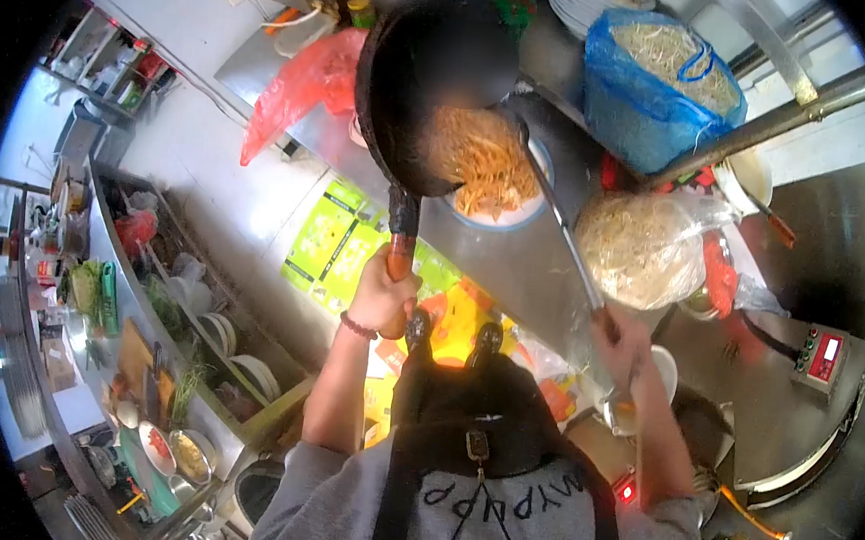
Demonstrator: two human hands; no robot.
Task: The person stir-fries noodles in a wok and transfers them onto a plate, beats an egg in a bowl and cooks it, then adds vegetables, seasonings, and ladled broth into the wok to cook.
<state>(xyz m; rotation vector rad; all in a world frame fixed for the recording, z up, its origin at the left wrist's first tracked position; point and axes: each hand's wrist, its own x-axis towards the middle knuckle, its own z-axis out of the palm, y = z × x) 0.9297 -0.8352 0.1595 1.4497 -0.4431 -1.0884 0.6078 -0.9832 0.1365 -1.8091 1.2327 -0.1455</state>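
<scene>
My left hand point(383, 292) is wrapped round the wooden handle of a dark wok point(389, 96), which is tilted over a plate point(531, 217) on the metal counter. Fried noodles point(495, 169) lie on the plate against the wok's lower rim. In my right hand point(620, 348) is the handle of a long metal ladle point(568, 229), its head reaching up to the wok and noodles. A dark blur hides part of the wok's inside and the ladle's head.
A blue bag of bean sprouts point(655, 95) and a clear bag of pale noodles point(640, 249) stand right of the plate. A red plastic bag point(305, 91) lies to the left. A control box point(820, 357) sits at right. Shelves with bowls point(255, 373) run along the left.
</scene>
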